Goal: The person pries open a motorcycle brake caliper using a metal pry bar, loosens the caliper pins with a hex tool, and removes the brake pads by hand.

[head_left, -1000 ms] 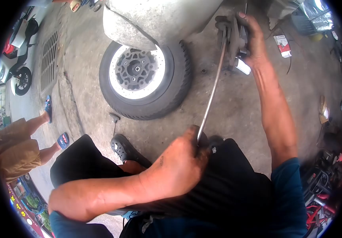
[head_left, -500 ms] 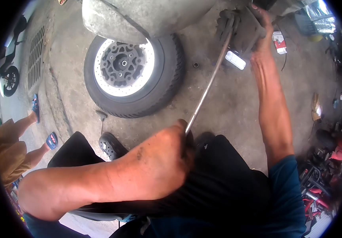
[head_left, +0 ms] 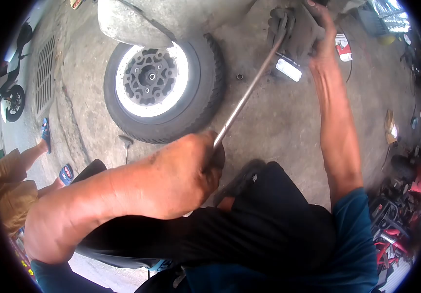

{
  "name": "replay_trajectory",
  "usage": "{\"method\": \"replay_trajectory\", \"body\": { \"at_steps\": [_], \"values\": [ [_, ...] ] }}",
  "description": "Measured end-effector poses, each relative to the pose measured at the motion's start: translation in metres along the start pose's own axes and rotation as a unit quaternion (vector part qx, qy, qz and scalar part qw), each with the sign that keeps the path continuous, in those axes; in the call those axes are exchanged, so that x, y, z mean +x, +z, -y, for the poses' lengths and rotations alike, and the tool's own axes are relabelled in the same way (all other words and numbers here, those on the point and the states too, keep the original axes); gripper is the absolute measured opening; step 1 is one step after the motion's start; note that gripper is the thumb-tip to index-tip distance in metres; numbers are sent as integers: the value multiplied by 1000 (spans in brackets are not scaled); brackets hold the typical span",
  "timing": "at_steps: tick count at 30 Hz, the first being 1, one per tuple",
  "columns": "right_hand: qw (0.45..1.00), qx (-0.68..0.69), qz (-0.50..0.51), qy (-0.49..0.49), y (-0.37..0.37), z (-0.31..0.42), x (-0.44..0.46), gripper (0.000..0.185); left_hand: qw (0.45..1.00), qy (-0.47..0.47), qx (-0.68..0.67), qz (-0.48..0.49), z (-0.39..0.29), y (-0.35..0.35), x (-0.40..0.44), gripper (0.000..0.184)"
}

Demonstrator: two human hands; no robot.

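My left hand [head_left: 183,171] is closed in a fist round the near end of a long metal bar [head_left: 242,102]. The bar slants up to the right, and its far end meets a dark grey lobed metal part [head_left: 303,31]. Against the right side of that part is my right hand [head_left: 323,31], its thumb side showing near the top edge and its other fingers mostly hidden. Below the part lies a small white-faced object [head_left: 288,70] on the floor.
A wheel with a tyre [head_left: 210,78] lies left of the bar, partly under a grey, worn panel [head_left: 127,24]. A small ring [head_left: 240,76] and a red-and-white box [head_left: 343,47] lie on the concrete. Tools [head_left: 391,239] crowd the right; a person's sandalled foot [head_left: 66,174] is at left.
My left hand has moved left and slightly up, swinging the bar's near end with it. My right hand stays at the dark part. My legs have shifted a little.
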State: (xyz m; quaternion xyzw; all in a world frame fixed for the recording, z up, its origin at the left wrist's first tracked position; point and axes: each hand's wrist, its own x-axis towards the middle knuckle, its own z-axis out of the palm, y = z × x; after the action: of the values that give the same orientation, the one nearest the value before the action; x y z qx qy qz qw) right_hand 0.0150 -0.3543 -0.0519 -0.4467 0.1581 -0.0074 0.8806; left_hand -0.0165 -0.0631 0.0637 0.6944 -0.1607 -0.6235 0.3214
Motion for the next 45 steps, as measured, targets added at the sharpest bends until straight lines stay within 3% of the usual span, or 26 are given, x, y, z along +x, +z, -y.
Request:
{"method": "replay_trajectory", "body": {
  "at_steps": [1,4,7,10,12,15,16,19,20,24,28,31,34,40,45],
  "values": [
    [998,5,55,36,-3,3,-1,46,1000,5,-4,-1,3,0,0,4],
    [1000,5,23,-10,-3,1,3,45,1000,0,-3,5,4,-1,0,5],
    [989,-6,-114,-92,9,-6,6,43,999,-34,26,16,-1,-7,1,4],
    [1000,9,7,24,-1,3,3,41,997,-29,63,18,-2,-14,3,5],
    [998,-11,-59,-23,5,-1,0,40,994,-10,105,16,-6,-18,5,11],
    [992,61,-96,-47,12,5,7,40,985,107,73,-113,16,-4,17,12],
    [988,102,-106,-37,13,4,6,40,985,75,67,-138,13,3,18,11],
    [980,-3,-181,-79,36,-2,3,42,988,40,-18,-151,12,15,8,13],
    [991,12,-108,-78,20,-11,14,45,987,27,-40,-150,11,16,3,13],
    [983,68,-135,-109,29,-16,19,45,987,16,-77,-142,24,16,-13,14],
    [974,-24,-220,-50,52,-6,8,47,987,-20,-84,-134,21,5,-16,22],
    [987,62,-118,-85,39,-14,16,50,987,-10,-93,-134,23,5,-17,17],
    [980,53,-164,-100,47,-12,13,53,987,4,-92,-135,21,4,-19,12],
    [990,81,-79,-83,40,-15,18,53,986,-16,-92,-137,22,5,-22,11],
    [988,78,-87,-98,41,-15,19,51,987,-27,-76,-141,21,5,-22,12]
  ]
}}
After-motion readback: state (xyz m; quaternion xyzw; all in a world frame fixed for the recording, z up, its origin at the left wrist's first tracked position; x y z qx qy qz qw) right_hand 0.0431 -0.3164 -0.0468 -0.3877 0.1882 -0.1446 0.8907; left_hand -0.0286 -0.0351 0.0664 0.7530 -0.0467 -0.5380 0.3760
